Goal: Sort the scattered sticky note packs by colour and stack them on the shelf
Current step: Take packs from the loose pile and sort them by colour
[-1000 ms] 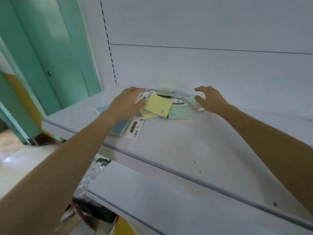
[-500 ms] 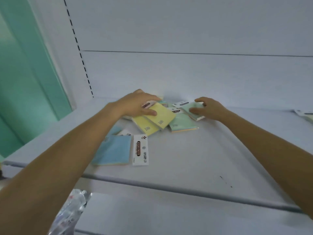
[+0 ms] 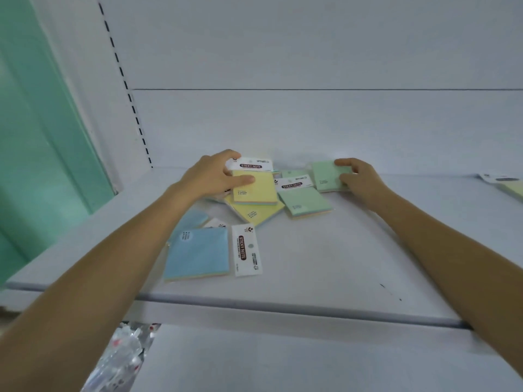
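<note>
Sticky note packs lie scattered at the back of a white shelf (image 3: pixel 325 267). My left hand (image 3: pixel 215 176) grips a yellow pack (image 3: pixel 256 190), tilted up above a second yellow pack (image 3: pixel 259 213). My right hand (image 3: pixel 358 176) holds a green pack (image 3: pixel 327 176) raised at the rear. Another green pack (image 3: pixel 307 200) lies flat between the two hands. A blue pack (image 3: pixel 198 253) with a white "STICKY NOTE" header card rests near the front left, and a second blue pack (image 3: pixel 192 219) is partly hidden under my left forearm.
One more pack (image 3: pixel 506 185) lies at the far right edge of the shelf. A white back panel rises behind the pile. A slotted upright and a green wall (image 3: pixel 42 137) stand at the left. Clear plastic bags (image 3: pixel 121 357) sit below the shelf's front lip.
My left hand has lifted the top yellow pack and turned it square. My right hand has closed on the rear green pack and raised it. The view has moved closer.
</note>
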Action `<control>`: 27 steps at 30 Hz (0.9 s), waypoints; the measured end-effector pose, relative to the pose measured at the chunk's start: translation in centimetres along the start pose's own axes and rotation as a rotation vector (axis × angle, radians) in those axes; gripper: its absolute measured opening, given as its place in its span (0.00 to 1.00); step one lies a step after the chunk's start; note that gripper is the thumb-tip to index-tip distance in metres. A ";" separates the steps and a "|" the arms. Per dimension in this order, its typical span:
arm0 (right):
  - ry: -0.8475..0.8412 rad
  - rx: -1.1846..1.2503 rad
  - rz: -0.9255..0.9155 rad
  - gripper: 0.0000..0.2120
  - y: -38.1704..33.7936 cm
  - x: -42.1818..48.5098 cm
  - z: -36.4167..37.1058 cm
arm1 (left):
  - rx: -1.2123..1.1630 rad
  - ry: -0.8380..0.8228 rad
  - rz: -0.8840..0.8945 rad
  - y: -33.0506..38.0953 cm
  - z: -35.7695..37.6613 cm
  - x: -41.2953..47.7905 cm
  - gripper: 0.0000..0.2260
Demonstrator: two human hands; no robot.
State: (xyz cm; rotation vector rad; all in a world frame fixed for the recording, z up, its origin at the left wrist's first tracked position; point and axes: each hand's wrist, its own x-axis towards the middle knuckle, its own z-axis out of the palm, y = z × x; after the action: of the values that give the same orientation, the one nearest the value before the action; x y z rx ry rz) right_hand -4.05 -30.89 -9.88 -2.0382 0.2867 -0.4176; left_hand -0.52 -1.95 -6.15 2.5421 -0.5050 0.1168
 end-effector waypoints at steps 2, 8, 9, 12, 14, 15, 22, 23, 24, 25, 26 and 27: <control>-0.024 -0.039 -0.033 0.21 0.1 -0.1 -0.1 | -0.087 -0.034 0.016 0.4 0.2 -0.3 0.29; -0.074 -0.029 -0.020 0.23 0.2 -0.4 -1.2 | -0.249 0.015 0.076 1.1 0.3 -0.3 0.18; -0.089 0.018 0.020 0.23 0.1 -0.5 -1.5 | -0.281 0.042 0.075 1.3 0.2 -0.3 0.17; -0.131 0.152 0.118 0.24 -0.9 -1.2 -2.4 | -0.418 0.117 0.036 1.5 0.0 0.1 0.15; -0.131 0.177 0.158 0.23 -1.2 -1.7 -3.5 | -0.517 0.144 0.011 1.8 0.1 0.6 0.15; -0.123 0.177 0.175 0.23 -1.2 -2.0 -4.1 | -0.562 0.145 0.002 2.2 0.3 0.9 0.16; -0.005 0.188 0.222 0.23 0.6 -6.5 -10.0 | -0.739 -0.007 0.005 8.8 4.1 2.0 0.17; 0.008 0.179 0.221 0.24 1.1 -7.2 -10.9 | -0.752 -0.029 0.012 9.9 4.9 2.1 0.18; 0.017 0.173 0.222 0.24 1.5 -7.9 -11.9 | -0.767 -0.051 0.017 11.2 5.7 2.1 0.18; 0.024 0.172 0.223 0.24 2.0 -8.6 -12.9 | -0.778 -0.070 0.024 12.4 6.5 2.1 0.19; 0.032 0.174 0.223 0.25 2.5 -9.3 -13.9 | -0.784 -0.085 0.030 13.7 7.3 1.9 0.19; 0.040 0.177 0.221 0.25 3.0 -10.0 -15.1 | -0.790 -0.099 0.035 15.1 8.1 1.7 0.19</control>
State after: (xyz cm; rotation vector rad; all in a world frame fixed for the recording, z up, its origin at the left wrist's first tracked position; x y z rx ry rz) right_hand -19.46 -40.65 -7.55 -1.8039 0.4771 -0.3341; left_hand -4.82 -18.65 -5.30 1.7707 -0.5064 -0.1684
